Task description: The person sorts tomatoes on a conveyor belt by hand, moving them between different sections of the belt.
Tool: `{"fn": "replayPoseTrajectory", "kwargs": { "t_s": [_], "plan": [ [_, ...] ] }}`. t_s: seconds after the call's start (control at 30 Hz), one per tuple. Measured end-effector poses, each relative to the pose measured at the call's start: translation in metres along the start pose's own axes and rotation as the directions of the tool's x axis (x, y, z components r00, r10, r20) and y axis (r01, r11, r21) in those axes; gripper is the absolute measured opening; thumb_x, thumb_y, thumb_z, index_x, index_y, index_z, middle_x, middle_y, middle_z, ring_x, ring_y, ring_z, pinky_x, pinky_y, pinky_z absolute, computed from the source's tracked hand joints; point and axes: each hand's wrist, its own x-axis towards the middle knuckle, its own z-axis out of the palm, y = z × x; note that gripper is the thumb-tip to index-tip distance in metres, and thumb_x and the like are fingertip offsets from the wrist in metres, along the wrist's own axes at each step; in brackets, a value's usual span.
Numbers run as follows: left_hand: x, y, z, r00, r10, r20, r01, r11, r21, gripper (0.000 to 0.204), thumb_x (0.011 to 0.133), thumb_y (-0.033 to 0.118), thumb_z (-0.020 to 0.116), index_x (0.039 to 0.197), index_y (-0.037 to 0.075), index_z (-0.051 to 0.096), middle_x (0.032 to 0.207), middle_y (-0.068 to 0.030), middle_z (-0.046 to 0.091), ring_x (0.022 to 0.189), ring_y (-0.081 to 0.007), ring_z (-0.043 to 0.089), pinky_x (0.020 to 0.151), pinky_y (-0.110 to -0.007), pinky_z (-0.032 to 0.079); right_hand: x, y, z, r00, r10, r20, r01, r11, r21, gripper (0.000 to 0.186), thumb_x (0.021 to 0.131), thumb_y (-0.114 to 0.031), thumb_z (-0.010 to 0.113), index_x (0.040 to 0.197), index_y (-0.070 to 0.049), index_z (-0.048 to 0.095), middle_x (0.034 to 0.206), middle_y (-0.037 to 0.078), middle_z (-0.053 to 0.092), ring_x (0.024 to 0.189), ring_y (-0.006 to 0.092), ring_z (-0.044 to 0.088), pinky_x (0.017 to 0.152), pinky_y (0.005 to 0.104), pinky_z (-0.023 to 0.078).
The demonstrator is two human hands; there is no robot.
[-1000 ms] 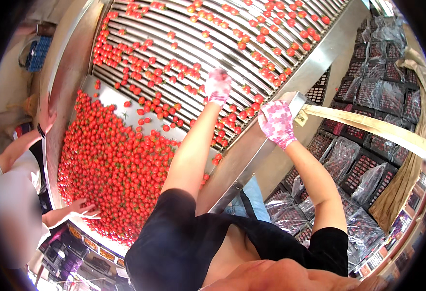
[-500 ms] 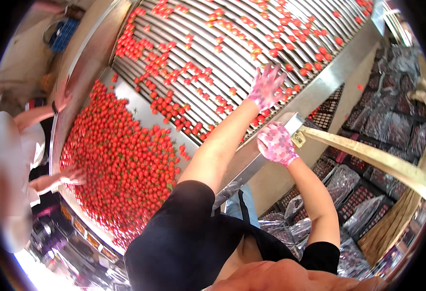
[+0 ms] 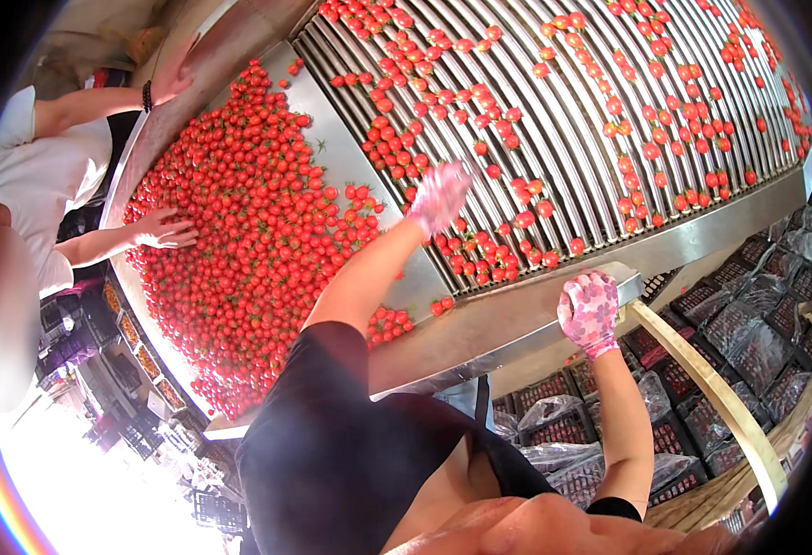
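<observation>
My left hand point(image 3: 441, 197), in a pink patterned glove, is over the lower left end of a metal roller conveyor point(image 3: 526, 111), among loose cherry tomatoes point(image 3: 491, 257). Its fingers look stretched out, slightly smeared by motion, and nothing shows in them. A curled right hand point(image 3: 590, 310), gloved in pink with a flower print, is at the metal side rail point(image 3: 517, 344) near the rail's corner. Whatever its fingers may hold is hidden. To the left of the rollers, a big heap of cherry tomatoes point(image 3: 239, 213) fills a curved tray, with a bare metal strip point(image 3: 332, 129) between.
Across the tray stands a person in white point(image 3: 73, 166), one hand point(image 3: 166, 229) on the tomato heap and the other on the tray's wall. Stacked dark crates point(image 3: 739, 324), some under clear plastic, lie at right. A pale curved bar point(image 3: 711, 388) runs beside my right arm.
The view has shifted, bringing more of the rollers in at right. My left hand has moved left across the rollers toward the heap. My right hand stays curled by the rail's corner.
</observation>
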Motion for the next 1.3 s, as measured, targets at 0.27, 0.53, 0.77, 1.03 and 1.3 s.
{"fn": "replayPoseTrajectory", "kwargs": {
  "t_s": [0.27,0.53,0.77,1.03,1.3],
  "plan": [
    [0.114,-0.050,-0.054,0.923,-0.285,-0.258,0.302,0.953,0.026,0.038,0.086,0.014,0.060,0.123,0.013,0.056,0.119,-0.0139,0.055,0.107,-0.0334,0.060,0.087,-0.045,0.054,0.002,0.003,0.002,0.996,-0.012,0.085,0.017,0.998,-0.059,0.021,0.068,-0.015,0.066,0.087,-0.007,0.060,0.085,0.011,0.059,0.087,0.0342,0.057,0.085,0.0491,0.044],
    [0.017,-0.043,-0.041,0.834,-0.551,-0.015,0.532,0.811,-0.244,0.021,0.089,0.015,0.054,0.106,0.009,0.063,0.098,-0.0160,0.064,0.092,-0.0363,0.064,0.081,-0.047,0.054,0.006,0.002,-0.014,0.963,0.056,0.264,-0.021,0.991,-0.133,0.013,0.069,-0.017,0.067,0.075,-0.010,0.058,0.081,0.009,0.058,0.087,0.0315,0.058,0.081,0.0460,0.044],
    [-0.036,0.018,0.022,0.900,-0.274,-0.339,0.261,0.962,-0.085,0.038,0.085,0.023,0.061,0.122,0.011,0.059,0.121,-0.0143,0.055,0.113,-0.0348,0.052,0.096,-0.048,0.044,0.012,0.003,-0.011,0.975,0.032,0.221,-0.007,0.994,-0.111,0.013,0.070,-0.019,0.068,0.077,-0.012,0.060,0.083,0.009,0.059,0.089,0.0310,0.059,0.083,0.0459,0.044],
    [0.080,0.150,-0.002,1.000,-0.005,0.004,0.005,0.990,-0.141,0.029,0.084,0.015,0.058,0.113,0.012,0.059,0.118,-0.0119,0.052,0.110,-0.0312,0.054,0.089,-0.047,0.050,0.012,0.003,-0.012,0.965,0.046,0.259,-0.023,0.996,-0.091,0.016,0.068,-0.013,0.068,0.080,-0.011,0.058,0.086,0.009,0.059,0.088,0.0310,0.058,0.083,0.0458,0.045],
    [0.000,0.131,0.042,0.942,0.220,0.253,-0.117,0.923,-0.367,0.036,0.089,0.006,0.051,0.125,0.008,0.050,0.100,-0.0159,0.054,0.096,-0.0327,0.061,0.081,-0.043,0.053,0.010,0.002,-0.010,0.978,0.052,0.203,-0.022,0.988,-0.150,0.010,0.070,-0.018,0.067,0.074,-0.011,0.061,0.081,0.007,0.059,0.087,0.0295,0.059,0.082,0.0437,0.044]
  ]
}}
